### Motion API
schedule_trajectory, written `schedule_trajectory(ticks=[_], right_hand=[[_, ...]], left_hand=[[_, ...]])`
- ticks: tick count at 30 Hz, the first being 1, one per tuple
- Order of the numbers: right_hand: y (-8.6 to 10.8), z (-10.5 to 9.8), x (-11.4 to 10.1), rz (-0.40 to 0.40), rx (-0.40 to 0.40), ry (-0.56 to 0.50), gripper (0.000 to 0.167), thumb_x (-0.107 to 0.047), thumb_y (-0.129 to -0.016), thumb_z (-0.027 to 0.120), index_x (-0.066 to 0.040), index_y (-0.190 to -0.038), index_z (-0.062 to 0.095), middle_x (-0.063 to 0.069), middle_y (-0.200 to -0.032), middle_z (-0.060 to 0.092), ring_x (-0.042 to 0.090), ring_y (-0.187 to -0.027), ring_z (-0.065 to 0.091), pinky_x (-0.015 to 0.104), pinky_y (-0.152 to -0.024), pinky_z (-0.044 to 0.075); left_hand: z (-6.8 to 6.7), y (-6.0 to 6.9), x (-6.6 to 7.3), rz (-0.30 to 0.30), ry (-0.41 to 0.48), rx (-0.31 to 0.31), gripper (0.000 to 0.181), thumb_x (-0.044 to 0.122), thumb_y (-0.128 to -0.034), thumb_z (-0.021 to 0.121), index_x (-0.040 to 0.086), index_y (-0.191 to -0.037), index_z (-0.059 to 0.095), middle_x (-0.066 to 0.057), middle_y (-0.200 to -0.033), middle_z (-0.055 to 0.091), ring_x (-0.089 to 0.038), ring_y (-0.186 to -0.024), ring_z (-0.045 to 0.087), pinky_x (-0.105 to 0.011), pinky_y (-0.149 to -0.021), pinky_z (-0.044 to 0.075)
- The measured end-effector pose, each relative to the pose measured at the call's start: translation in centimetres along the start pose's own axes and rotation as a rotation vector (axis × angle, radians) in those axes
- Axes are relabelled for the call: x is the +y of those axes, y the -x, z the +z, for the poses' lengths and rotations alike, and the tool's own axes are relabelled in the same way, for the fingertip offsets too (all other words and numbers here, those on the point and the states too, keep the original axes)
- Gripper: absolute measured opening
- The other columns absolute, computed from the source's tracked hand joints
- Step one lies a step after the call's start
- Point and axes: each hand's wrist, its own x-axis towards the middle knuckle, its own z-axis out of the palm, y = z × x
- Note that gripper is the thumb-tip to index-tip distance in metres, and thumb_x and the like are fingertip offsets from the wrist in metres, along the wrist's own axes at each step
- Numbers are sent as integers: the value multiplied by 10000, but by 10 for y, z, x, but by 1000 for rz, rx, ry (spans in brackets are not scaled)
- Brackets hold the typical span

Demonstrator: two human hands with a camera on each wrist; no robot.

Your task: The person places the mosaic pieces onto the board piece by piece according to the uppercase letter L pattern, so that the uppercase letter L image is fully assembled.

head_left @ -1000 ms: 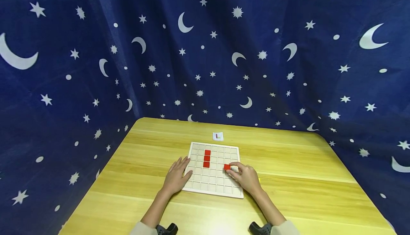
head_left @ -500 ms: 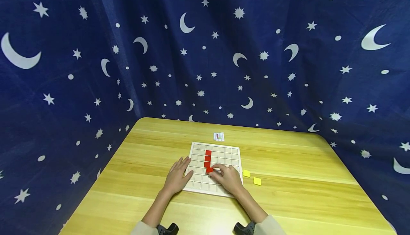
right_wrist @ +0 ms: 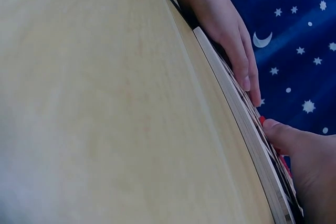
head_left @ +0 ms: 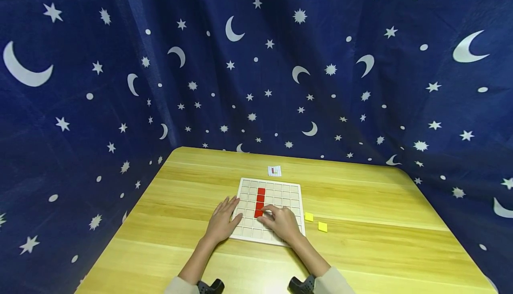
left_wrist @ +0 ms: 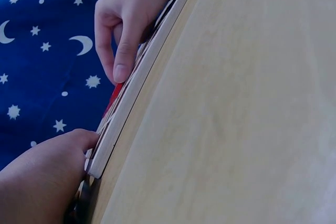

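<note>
A pale gridded board [head_left: 276, 237] lies on the table, with red square tiles [head_left: 260, 198] in one column of its cells. At the near end of that column, the lowest red tile [head_left: 258, 214] lies in line with the others; my right hand [head_left: 283, 225] pinches it between thumb and forefinger. In the left wrist view, the fingertips of that right hand [left_wrist: 126, 35] meet at red by the board's edge. My left hand [head_left: 221, 222] rests along the board's left edge, fingers straight and thumb spread over the border. In the right wrist view, the left hand [right_wrist: 226, 30] touches the rim.
Two yellow square tiles, a nearer one [head_left: 322, 226] and a farther one [head_left: 308, 217], lie on the wooden table [head_left: 372, 231] right of the board. Behind the board is a small printed grid card [head_left: 274, 171]. A blue star-patterned curtain [head_left: 256, 62] hangs around the table.
My right hand has carried a red tile leftward from the board's right side and laid it below the other red tiles. The yellow tiles came into view. My left hand stays put.
</note>
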Motion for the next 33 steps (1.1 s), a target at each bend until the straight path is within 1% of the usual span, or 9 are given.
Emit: schedule_trajectory(ticks=[11,17,19,22,23,25,27,30,33], right_hand=[[1,-5,0,3,18,-55,312,-366,-708,772,-152,-923,700,-211,-474,248,-25,-456,186,258,-505,373],[8,-16,6,-40,40,-105,272,-318,-733,769,-157,-941,697,-225,-491,212,-67,-469,126,293,-560,433],[12,-22,11,-56,35,-108,261,-297,-744,765,-160,-955,697,-230,-497,204,-73,-476,116,253,-547,417],[22,-31,23,-66,28,-89,262,-289,-749,761,-174,-975,693,-234,-520,201,-65,-491,131,198,-474,314],[25,-35,27,-70,28,-81,263,-284,-748,763,-175,-977,692,-234,-523,195,-59,-493,132,192,-474,311],[33,-42,34,-76,34,-61,270,-278,-741,769,-178,-980,691,-235,-526,186,-53,-496,131,213,-506,397],[40,-49,41,-81,48,-48,272,-257,-731,777,-167,-974,694,-235,-522,194,-52,-494,138,300,-549,470],[48,-60,53,-70,68,-30,281,-225,-718,787,-147,-972,696,-230,-515,201,-60,-486,134,359,-567,494],[56,-68,65,-30,82,-3,290,-212,-710,792,-139,-975,698,-224,-511,207,-64,-478,131,280,-524,446]], left_hand=[[-2,-1,3,-13,-9,-27,532,356,-935,509,63,-1373,439,-98,-1416,405,-315,-1340,271,-464,-1094,187],[-3,-1,3,-17,7,-33,531,353,-936,507,56,-1371,438,-107,-1417,400,-323,-1342,263,-469,-1094,184],[-2,-1,3,-15,10,-33,531,355,-939,501,53,-1371,437,-111,-1418,399,-327,-1341,262,-474,-1093,184],[-2,-2,3,-11,3,-33,531,358,-941,495,52,-1371,437,-112,-1419,397,-327,-1341,262,-474,-1093,184],[-2,-2,4,-10,0,-34,530,358,-941,494,53,-1371,436,-111,-1420,396,-325,-1342,261,-472,-1094,182],[-2,-1,4,-13,0,-37,531,357,-941,495,57,-1375,432,-106,-1423,392,-320,-1345,255,-466,-1098,175],[-3,-1,5,-17,3,-41,531,353,-940,500,59,-1377,430,-105,-1424,391,-319,-1347,252,-464,-1099,172],[-3,-1,5,-23,6,-42,532,347,-936,510,59,-1376,433,-105,-1422,394,-322,-1344,258,-466,-1097,175],[-3,-1,5,-29,12,-41,532,340,-930,524,58,-1373,437,-106,-1420,396,-325,-1342,261,-465,-1097,175]])
